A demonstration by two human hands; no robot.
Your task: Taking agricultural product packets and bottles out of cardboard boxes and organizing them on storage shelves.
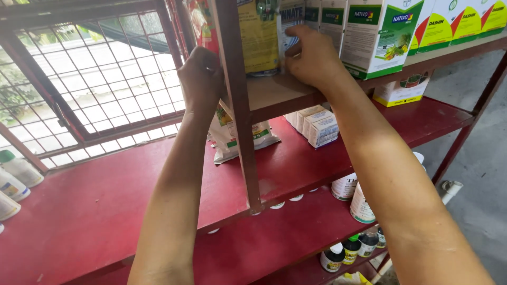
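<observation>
My left hand is curled in a fist just left of the shelf's brown upright post, closed on the bottom edge of a red packet standing on the upper shelf. My right hand reaches in from the right of the post. Its fingers and thumb grip the side of a tall yellow pouch with a blue and white panel, which stands upright on the same shelf. The post hides part of the pouch and what lies between my two hands.
White and green boxes line the upper shelf to the right. On the red middle shelf lie a white bag and small white boxes. Bottles stand at the far left, more bottles below. Wire mesh closes the back.
</observation>
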